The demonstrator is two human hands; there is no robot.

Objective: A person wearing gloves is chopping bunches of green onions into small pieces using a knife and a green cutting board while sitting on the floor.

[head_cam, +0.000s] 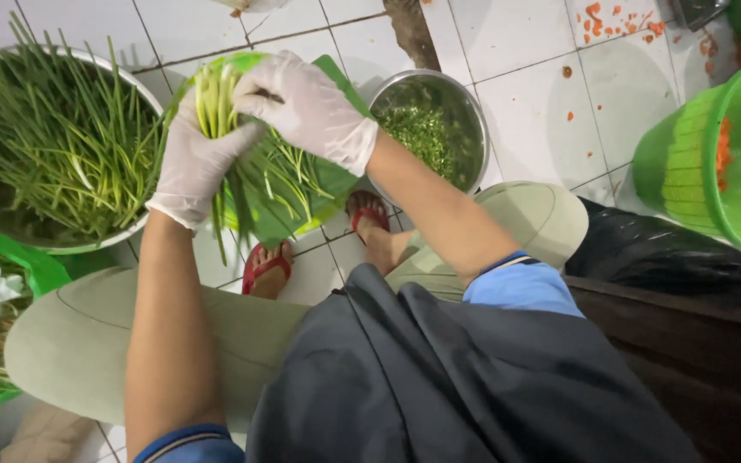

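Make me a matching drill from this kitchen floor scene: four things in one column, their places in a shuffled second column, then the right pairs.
Things:
1. bunch of green stalks
2. chopped greens
3. green basket
4. large basin of uncut stalks

Places:
A. far right, tipped on its side
B. far left
C. in the small steel bowl
D. gripped by the left hand and the right hand

Pairs: 1-D, 2-C, 3-A, 4-B

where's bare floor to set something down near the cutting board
Bare white tile floor lies between the steel bowl of chopped greens and the green plastic basket. It is crowded around the green cutting board, where both gloved hands bunch stalks beside the big basin of green stalks.
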